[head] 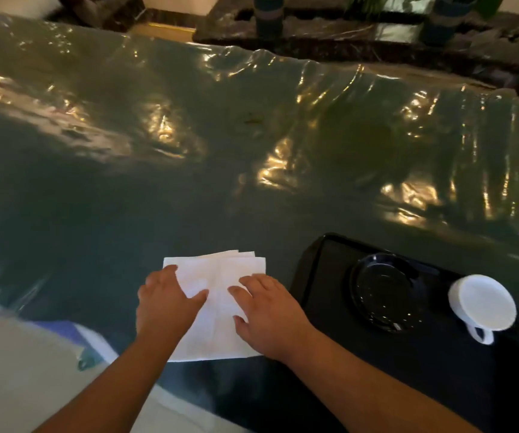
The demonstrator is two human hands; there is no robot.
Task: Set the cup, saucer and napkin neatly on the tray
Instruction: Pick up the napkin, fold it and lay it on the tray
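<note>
A white folded napkin (217,276) lies flat on the green table cover near the front edge. My left hand (166,303) presses on its left part with fingers spread, and my right hand (267,310) rests flat on its right part. To the right sits a black tray (320,276). On the tray lies a black saucer (383,292), and beside it, further right, a white cup (483,303) stands upside down with its handle toward me. Neither hand touches the tray, the saucer or the cup.
A glossy, wrinkled green plastic cover (189,151) spreads over the whole table. Dark plant pots (269,14) stand on a dark ledge beyond the far edge. A pale floor and a blue object (64,331) show at the lower left.
</note>
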